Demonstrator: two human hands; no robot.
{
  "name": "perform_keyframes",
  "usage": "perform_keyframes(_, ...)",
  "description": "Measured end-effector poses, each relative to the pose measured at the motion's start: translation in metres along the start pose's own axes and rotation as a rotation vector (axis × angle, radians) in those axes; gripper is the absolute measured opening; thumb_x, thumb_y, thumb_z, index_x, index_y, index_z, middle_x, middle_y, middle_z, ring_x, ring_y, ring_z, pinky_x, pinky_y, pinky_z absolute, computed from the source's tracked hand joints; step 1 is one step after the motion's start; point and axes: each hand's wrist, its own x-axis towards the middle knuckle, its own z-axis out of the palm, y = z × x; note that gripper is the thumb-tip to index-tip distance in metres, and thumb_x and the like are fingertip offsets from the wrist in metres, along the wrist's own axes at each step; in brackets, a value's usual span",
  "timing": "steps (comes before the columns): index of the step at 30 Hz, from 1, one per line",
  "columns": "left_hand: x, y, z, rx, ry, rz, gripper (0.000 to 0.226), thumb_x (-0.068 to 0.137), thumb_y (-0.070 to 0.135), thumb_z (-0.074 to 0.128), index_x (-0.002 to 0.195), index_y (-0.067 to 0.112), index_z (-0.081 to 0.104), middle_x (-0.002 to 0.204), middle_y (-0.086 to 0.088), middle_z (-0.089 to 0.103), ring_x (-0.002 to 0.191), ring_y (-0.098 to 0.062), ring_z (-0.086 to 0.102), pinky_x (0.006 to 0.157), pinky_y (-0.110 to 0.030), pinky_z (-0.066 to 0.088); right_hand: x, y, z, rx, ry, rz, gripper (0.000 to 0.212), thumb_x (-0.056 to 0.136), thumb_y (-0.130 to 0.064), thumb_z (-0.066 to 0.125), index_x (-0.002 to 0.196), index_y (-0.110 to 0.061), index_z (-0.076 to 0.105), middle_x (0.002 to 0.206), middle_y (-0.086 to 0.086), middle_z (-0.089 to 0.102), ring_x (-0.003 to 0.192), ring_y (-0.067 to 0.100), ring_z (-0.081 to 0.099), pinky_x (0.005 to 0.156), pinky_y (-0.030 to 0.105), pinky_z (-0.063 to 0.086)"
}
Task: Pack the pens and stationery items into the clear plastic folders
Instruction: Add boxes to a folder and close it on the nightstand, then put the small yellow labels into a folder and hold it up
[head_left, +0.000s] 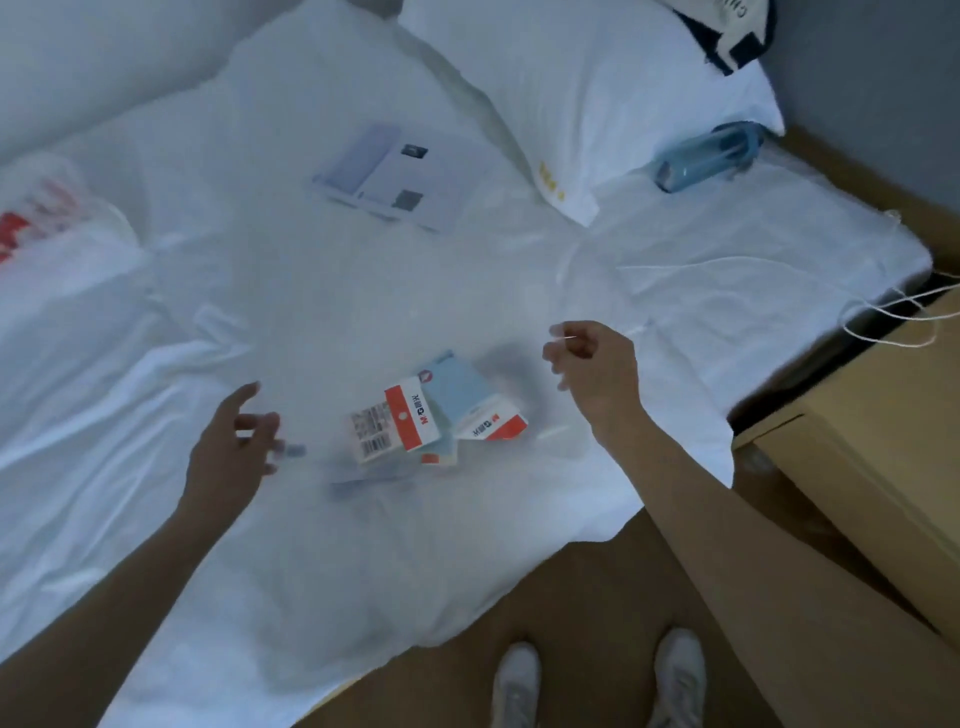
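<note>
Boxes printed "M&G" lie between both hands.

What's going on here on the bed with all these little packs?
A person stands at the edge of a white bed, both hands out over a small pile of red-and-white stationery packs. The right hand pinches the edge of something thin and clear, probably a plastic folder, though blur hides its outline. The left hand hovers open beside the pile. A blue water bottle and a booklet lie further up the bed.
</note>
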Motion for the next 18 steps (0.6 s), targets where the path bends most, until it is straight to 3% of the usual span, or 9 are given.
perform_keyframes(5, 0.000, -0.066, -0.013, 0.022, 0.057, -0.117, 0.041, 0.097, 0.011, 0.052, 0.137, 0.014, 0.043, 0.102, -0.013, 0.058, 0.070, -0.016, 0.060, 0.045, -0.011, 0.048, 0.001, 0.021, 0.054, -0.150, -0.100, -0.010, 0.016, 0.083, -0.001, 0.064, 0.092, -0.014, 0.064, 0.075, 0.003, 0.064, 0.056, 0.013, 0.054, 0.066, 0.033, 0.051)
perform_keyframes(8, 0.000, -0.099, -0.016, 0.046, 0.070, -0.220, 0.039, 0.097, 0.014, 0.051, 0.136, 0.014, 0.043, 0.104, -0.011, 0.058, 0.074, -0.024, 0.061, 0.049, -0.016, 0.050, -0.002, 0.035, 0.075, -0.261, -0.185, -0.031, 0.020, 0.085, 0.003, 0.062, 0.103, -0.003, 0.066, 0.082, 0.005, 0.064, 0.066, 0.014, 0.057, 0.076, 0.032, 0.050)
perform_keyframes(10, -0.002, -0.118, -0.018, 0.057, 0.083, -0.281, 0.037, 0.097, 0.014, 0.051, 0.134, 0.013, 0.045, 0.103, -0.012, 0.060, 0.082, -0.031, 0.064, 0.066, -0.031, 0.056, -0.005, 0.042, 0.081, -0.355, -0.227, -0.057, 0.022, 0.085, 0.004, 0.061, 0.105, -0.002, 0.068, 0.085, 0.005, 0.064, 0.074, 0.013, 0.059, 0.077, 0.022, 0.049)
perform_keyframes(13, -0.006, -0.138, -0.021, 0.086, 0.066, -0.384, 0.038, 0.096, 0.016, 0.054, 0.132, 0.011, 0.044, 0.110, -0.019, 0.063, 0.102, -0.036, 0.063, 0.092, -0.053, 0.047, -0.005, 0.048, 0.078, -0.472, -0.243, -0.068, 0.022, 0.085, 0.002, 0.061, 0.104, -0.005, 0.069, 0.086, 0.005, 0.064, 0.071, 0.009, 0.056, 0.065, 0.004, 0.041)
perform_keyframes(16, -0.011, -0.140, -0.019, 0.082, 0.048, -0.488, 0.051, 0.093, 0.018, 0.060, 0.138, 0.010, 0.037, 0.126, -0.022, 0.057, 0.114, -0.039, 0.055, 0.098, -0.051, 0.041, 0.001, 0.047, 0.068, -0.553, -0.170, -0.082, 0.024, 0.086, -0.001, 0.058, 0.106, -0.009, 0.069, 0.095, 0.005, 0.067, 0.086, 0.013, 0.059, 0.075, 0.009, 0.038)
perform_keyframes(18, -0.013, -0.134, -0.015, 0.150, 0.075, -0.453, 0.058, 0.091, 0.011, 0.061, 0.140, -0.001, 0.033, 0.132, -0.028, 0.050, 0.121, -0.042, 0.047, 0.103, -0.048, 0.035, 0.008, 0.044, 0.061, -0.601, -0.124, -0.111, 0.025, 0.086, 0.000, 0.058, 0.107, -0.009, 0.068, 0.102, 0.007, 0.067, 0.090, 0.015, 0.059, 0.075, 0.009, 0.035)
